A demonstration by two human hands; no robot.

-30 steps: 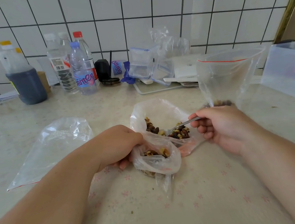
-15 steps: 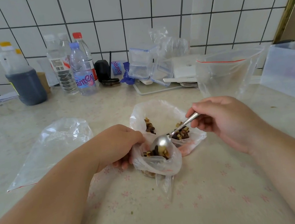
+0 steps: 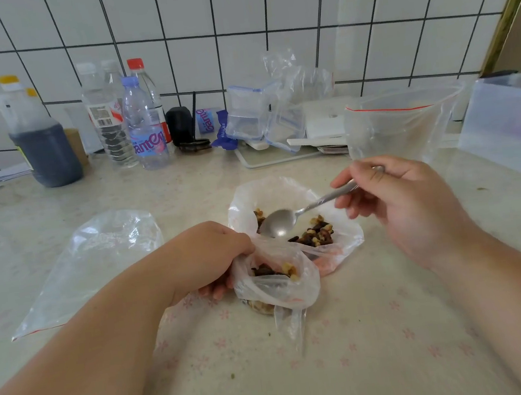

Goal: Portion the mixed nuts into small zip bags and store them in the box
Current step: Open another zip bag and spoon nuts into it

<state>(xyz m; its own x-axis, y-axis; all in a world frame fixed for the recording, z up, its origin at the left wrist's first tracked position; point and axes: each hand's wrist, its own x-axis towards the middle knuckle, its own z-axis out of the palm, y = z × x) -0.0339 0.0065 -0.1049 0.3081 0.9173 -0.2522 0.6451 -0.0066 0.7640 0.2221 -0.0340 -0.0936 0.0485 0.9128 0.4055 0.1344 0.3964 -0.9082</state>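
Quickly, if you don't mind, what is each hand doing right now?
Left hand: fingers curled, gripping the small zip bag open.
Right hand: holding the spoon, its bowl empty, over the nuts.

Two bare forearms reach in from the table's near edge, with no sleeve, cuff or glove on either. The left hand (image 3: 209,257) and right hand (image 3: 401,203) are bare as well; no ring, watch, bracelet or strap shows on the fingers or wrists. The fingernails that show on the right hand are short and unpainted.
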